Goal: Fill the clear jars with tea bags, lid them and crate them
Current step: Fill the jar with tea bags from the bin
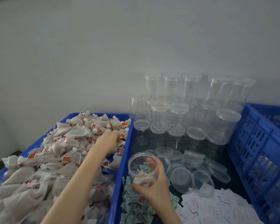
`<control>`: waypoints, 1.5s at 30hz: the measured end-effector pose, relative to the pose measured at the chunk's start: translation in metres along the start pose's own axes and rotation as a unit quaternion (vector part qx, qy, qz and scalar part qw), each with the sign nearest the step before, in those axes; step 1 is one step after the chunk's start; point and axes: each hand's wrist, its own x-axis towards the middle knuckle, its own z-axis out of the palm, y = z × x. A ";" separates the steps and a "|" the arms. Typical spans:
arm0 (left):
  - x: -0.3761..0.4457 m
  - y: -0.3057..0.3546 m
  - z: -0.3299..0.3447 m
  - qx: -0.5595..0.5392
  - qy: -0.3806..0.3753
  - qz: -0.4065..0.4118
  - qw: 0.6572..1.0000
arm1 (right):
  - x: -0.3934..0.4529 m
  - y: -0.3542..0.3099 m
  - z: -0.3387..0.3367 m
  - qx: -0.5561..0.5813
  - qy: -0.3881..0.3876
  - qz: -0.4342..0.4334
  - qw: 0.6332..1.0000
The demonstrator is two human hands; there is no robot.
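Observation:
A blue tray [74, 115] on the left is heaped with beige tea bags [58, 152] bearing red tags. My left hand [108, 139] reaches into the far part of that heap, fingers curled down on the bags; whether it grips one is blurred. My right hand [153, 185] holds an open clear jar [142, 165] tilted toward the tray, with a tea bag or two lying inside it. Stacked lidded empty jars [189, 110] stand against the wall behind. Loose clear lids [192, 168] lie to the right of the held jar.
A blue slatted crate [262, 143] stands on the right, with filled jars dimly visible through its slats. Small green-white sachets [132, 206] and white slips [217, 207] are piled near the front. A grey wall closes off the back.

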 end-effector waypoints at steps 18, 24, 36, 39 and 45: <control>0.028 -0.014 0.090 -0.123 -0.101 -0.075 0.984 | 0.001 0.003 -0.006 -0.018 0.012 -0.009 1.000; 0.015 -0.007 0.016 0.010 0.027 0.028 0.999 | 0.001 0.003 -0.005 -0.014 0.004 0.001 1.000; -0.071 0.040 -0.070 -0.181 0.023 0.251 0.951 | 0.002 0.004 0.012 -0.016 -0.007 0.017 1.000; -0.075 0.055 -0.048 -0.124 -0.076 0.287 0.947 | 0.003 0.003 0.011 -0.020 0.003 0.012 1.000; -0.084 0.081 -0.019 0.048 -0.146 0.274 0.949 | 0.004 0.001 0.006 -0.035 0.012 -0.012 0.999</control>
